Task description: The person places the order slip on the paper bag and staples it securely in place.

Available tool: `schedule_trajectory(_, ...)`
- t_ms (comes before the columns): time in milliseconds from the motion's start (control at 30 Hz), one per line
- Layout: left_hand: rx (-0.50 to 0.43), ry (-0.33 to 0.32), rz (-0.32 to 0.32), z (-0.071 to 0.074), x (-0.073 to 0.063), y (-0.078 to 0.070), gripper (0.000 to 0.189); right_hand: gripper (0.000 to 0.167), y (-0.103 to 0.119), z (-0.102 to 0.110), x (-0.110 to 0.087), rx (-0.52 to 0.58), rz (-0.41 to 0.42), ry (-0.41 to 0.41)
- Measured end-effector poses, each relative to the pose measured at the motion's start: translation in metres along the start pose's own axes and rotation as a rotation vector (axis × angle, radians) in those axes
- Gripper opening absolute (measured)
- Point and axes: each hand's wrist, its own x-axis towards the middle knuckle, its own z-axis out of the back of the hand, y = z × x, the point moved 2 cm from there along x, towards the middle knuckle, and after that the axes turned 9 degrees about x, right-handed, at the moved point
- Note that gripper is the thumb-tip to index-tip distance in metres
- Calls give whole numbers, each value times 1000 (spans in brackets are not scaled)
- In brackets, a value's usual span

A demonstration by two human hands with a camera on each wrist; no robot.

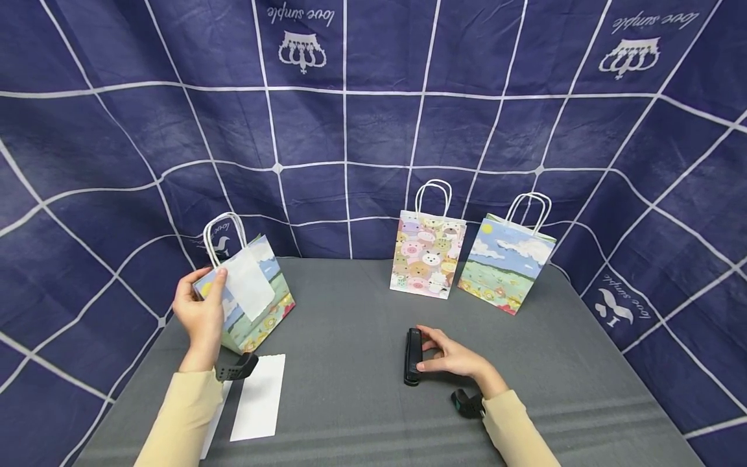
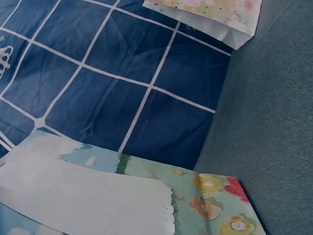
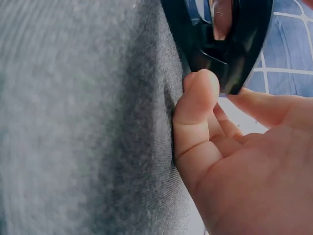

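Observation:
My left hand (image 1: 201, 314) pinches the top edge of a paper gift bag (image 1: 280, 295) with a meadow print and white twisted handles. Between the thumb and the bag's front a white paper slip (image 1: 248, 285) is held flat; the left wrist view shows the slip's ragged edge over the printed flowers. The bag tilts on the left of the table. Farther right, my right hand (image 1: 458, 359) grips a black stapler (image 1: 413, 357) lying on the cloth. Its thumb (image 3: 198, 95) presses against one end of the stapler in the right wrist view.
Two more white slips lie by my left forearm, one whole (image 1: 259, 397) and one partly under the sleeve. An animal-print bag (image 1: 428, 253) and another meadow-print bag (image 1: 508, 259) stand at the back right. A blue checked curtain (image 1: 373, 130) hangs behind the grey table (image 1: 344, 363).

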Motion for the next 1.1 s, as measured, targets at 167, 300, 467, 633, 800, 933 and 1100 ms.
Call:
schedule_trajectory(167, 12, 6, -18, 2, -5, -2, 26, 83, 1, 0, 1, -11, -19, 13)
schedule_trajectory(300, 22, 25, -9, 4, -6, 7, 29, 84, -3, 1, 2, -16, -25, 7)
schedule_trajectory(467, 88, 26, -17, 7, -5, 23, 34, 84, -4, 2, 2, -6, -33, -18)
schedule_trajectory(633, 192, 7, -67, 14, -11, 22, 42, 75, -4, 7, 4, -5, 13, -110)
schedule_trajectory(800, 292, -38, -144, 23, -20, 13, 54, 67, -1, 17, 7, -28, 41, -249)
schedule_trajectory(933, 318, -90, -237, 29, -31, -10, 58, 65, 3, 27, 10, -31, 44, -338)
schedule_trajectory(1100, 285, -99, -302, 35, -46, -40, 53, 61, 7, 41, 14, -49, 47, -433)
